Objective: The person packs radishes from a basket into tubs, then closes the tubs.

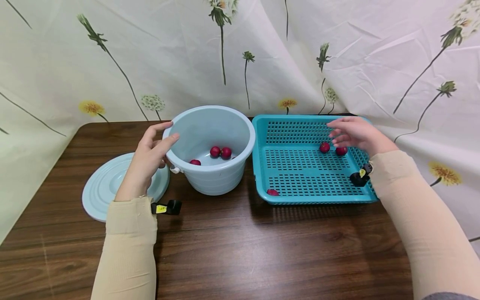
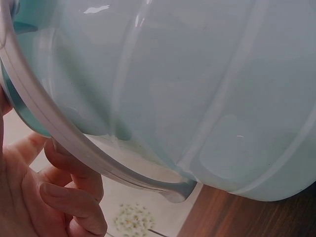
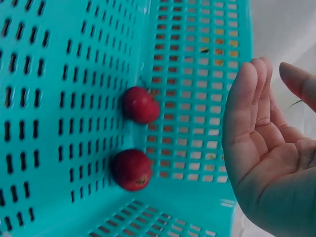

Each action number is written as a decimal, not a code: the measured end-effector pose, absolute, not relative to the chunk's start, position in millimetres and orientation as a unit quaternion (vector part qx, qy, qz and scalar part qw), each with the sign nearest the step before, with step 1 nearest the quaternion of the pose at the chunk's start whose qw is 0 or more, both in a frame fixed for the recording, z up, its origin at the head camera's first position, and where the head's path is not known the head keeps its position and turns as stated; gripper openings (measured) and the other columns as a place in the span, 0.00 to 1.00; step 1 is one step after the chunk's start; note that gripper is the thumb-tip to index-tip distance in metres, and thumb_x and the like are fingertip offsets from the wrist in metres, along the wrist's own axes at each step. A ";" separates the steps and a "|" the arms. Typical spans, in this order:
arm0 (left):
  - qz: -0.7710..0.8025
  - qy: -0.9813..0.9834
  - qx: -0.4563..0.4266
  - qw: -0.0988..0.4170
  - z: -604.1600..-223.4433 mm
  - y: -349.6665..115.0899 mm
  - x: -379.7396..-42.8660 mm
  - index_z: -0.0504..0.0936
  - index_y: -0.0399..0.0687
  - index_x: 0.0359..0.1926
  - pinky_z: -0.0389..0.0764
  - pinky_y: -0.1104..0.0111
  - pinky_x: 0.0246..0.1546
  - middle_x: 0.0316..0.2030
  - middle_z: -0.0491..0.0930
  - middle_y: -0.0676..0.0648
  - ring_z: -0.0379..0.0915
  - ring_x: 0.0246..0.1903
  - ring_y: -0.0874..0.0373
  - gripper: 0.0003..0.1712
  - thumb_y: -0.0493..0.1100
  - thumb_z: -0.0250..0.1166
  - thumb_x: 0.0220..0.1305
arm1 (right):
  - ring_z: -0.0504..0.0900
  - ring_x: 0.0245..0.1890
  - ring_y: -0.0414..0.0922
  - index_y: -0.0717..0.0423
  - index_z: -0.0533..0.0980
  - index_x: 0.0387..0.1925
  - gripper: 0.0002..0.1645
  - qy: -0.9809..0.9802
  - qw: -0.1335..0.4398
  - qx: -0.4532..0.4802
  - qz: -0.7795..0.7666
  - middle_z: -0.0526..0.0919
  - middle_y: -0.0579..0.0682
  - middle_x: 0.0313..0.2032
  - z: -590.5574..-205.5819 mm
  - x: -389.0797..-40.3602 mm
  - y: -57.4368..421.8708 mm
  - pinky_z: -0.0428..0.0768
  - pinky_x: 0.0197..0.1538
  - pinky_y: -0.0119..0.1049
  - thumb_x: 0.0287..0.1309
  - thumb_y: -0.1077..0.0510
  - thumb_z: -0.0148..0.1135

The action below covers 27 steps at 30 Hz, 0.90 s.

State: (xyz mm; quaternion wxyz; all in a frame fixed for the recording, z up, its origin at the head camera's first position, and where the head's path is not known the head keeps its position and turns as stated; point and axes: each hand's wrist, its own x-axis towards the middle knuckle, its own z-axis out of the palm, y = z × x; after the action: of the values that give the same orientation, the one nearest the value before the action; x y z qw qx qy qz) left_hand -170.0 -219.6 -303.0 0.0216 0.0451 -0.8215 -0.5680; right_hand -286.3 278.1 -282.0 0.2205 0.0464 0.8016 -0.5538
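My left hand holds the rim of a pale blue bucket, thumb over the edge and other fingers outside. In the left wrist view, its curled fingers lie beside the bucket's handle. Several small round red fruits lie at the bottom of the bucket. Over the back right of a turquoise perforated basket hovers my right hand, fingers loosely extended, nothing held. Below it sit two red fruits, side by side in the basket's corner. Another red fruit lies at the basket's front left.
A pale blue round lid lies flat on the wooden table, left of the bucket and partly behind my left arm. The basket stands close to the bucket's right side. Behind everything hangs a white flower-patterned cloth.
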 end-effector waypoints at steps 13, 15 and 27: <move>-0.571 -0.819 0.047 0.023 -304.3 -220.0 -170.3 0.63 0.65 0.72 0.69 0.68 0.29 0.35 0.80 0.55 0.73 0.23 0.62 0.34 0.62 0.58 0.68 | 0.84 0.29 0.38 0.66 0.50 0.74 0.41 0.831 0.261 0.067 -0.488 0.80 0.45 0.35 -300.0 -292.9 294.1 0.85 0.42 0.35 0.74 0.46 0.50; -0.571 -0.819 0.047 0.024 -304.2 -220.0 -170.4 0.63 0.65 0.72 0.69 0.68 0.28 0.34 0.80 0.56 0.73 0.22 0.62 0.34 0.62 0.58 0.69 | 0.85 0.30 0.39 0.65 0.47 0.75 0.42 0.824 0.274 0.073 -0.491 0.81 0.45 0.34 -303.5 -294.2 295.8 0.85 0.43 0.35 0.74 0.46 0.50; -0.574 -0.817 0.046 0.025 -304.0 -219.3 -170.2 0.63 0.65 0.72 0.70 0.68 0.28 0.33 0.79 0.55 0.73 0.22 0.63 0.34 0.62 0.58 0.69 | 0.85 0.31 0.40 0.67 0.38 0.76 0.36 0.799 0.331 0.107 -0.490 0.80 0.47 0.31 -316.7 -298.1 307.4 0.85 0.45 0.39 0.79 0.55 0.35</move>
State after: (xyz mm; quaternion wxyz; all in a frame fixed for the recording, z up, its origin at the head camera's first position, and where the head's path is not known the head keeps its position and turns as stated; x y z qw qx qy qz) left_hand -170.2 -219.3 -304.0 0.0254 0.0458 -0.8171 -0.5741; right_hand -298.1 307.4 -316.7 0.3309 0.1069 0.7994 -0.4899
